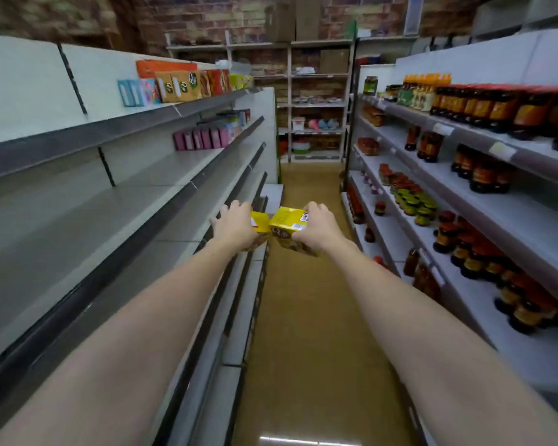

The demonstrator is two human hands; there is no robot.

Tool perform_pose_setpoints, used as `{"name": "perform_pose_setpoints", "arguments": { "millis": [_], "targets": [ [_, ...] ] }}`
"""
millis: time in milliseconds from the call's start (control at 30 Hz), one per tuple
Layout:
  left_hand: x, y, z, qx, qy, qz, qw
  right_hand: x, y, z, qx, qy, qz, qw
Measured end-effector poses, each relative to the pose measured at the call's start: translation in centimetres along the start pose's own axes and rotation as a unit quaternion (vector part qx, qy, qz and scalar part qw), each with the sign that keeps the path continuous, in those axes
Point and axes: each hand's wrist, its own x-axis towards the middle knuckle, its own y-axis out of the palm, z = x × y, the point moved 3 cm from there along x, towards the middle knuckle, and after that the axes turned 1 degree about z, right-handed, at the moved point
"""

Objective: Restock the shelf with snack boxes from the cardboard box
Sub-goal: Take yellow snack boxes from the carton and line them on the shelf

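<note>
Two yellow snack boxes are held out at arm's length over the aisle floor (pixel 303 284), one in each hand; the left hand (pixel 236 225) is curled over the top of the left snack box (pixel 260 226), its fingers wrapped over the far edge and most of the carton hidden beneath the palm; the right hand (pixel 319 226) is clamped on the right snack box (pixel 287 228), fingers bent over the far top edge and the thumb pressed against the near side. The two cartons are met corner to corner between the fingertips of both hands, touching or nearly so; the right box is tilted, its long axis laid roughly across the aisle from the right fingers toward the left ones, with its labelled top face turned upward and its printed front turned down toward the camera; the long axis of the left box cannot be told, so much of it being covered. Just beyond the left fingers the edges of the bare grey shelves (pixel 187 201) are seen; beyond the right fingers, rows of jars (pixel 413 201) are ranged on the opposite shelving.
</note>
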Motion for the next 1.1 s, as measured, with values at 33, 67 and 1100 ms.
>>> {"name": "perform_pose_setpoints", "arguments": {
  "millis": [33,67,1100],
  "targets": [
    [1.5,0.4,0.0,-0.005,-0.011,-0.002,1.000,2.0,0.4,-0.3,0.008,-0.007,0.002,1.000],
    [3.1,0.7,0.1,-0.015,-0.025,-0.004,1.000,4.2,0.9,-0.5,0.014,-0.015,0.003,1.000],
    [38.8,-1.2,20.3,-0.298,-0.378,-0.249,0.841,51.5,14.3,17.0,0.229,-0.283,0.076,0.928]
  ]
}}
